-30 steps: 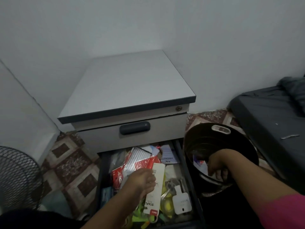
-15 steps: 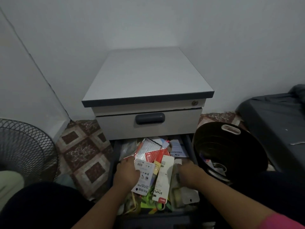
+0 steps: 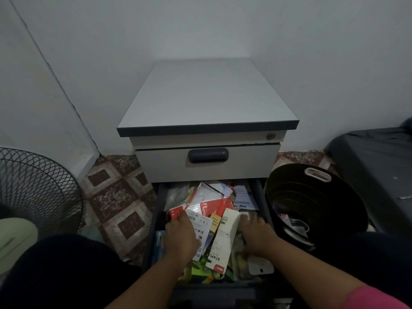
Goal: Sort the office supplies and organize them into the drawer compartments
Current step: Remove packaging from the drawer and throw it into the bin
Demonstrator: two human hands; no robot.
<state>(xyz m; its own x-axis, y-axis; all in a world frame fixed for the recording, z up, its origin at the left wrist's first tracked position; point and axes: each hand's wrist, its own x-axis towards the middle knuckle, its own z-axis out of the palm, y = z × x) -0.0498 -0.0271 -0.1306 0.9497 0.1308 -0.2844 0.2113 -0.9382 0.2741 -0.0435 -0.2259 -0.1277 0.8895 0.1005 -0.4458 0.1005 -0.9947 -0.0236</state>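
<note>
Floor-level drawer (image 3: 259, 192), still jumbled.
Both hands dig in; left hand (image 3: 181, 236) seemingly rests flat on packets (image 3: 201, 230), right hand (image 3: 258, 236) fingers unclear; next, pick one.

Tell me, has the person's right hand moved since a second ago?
Yes. The right hand has left the round black plastic basin beside the cabinet and crossed leftward into the open lower drawer, where it now rests on the supplies.

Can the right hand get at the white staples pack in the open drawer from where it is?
Probably yes: the right hand lies in the drawer right beside the staples pack, which sits on top of the pile with nothing over it.
</note>
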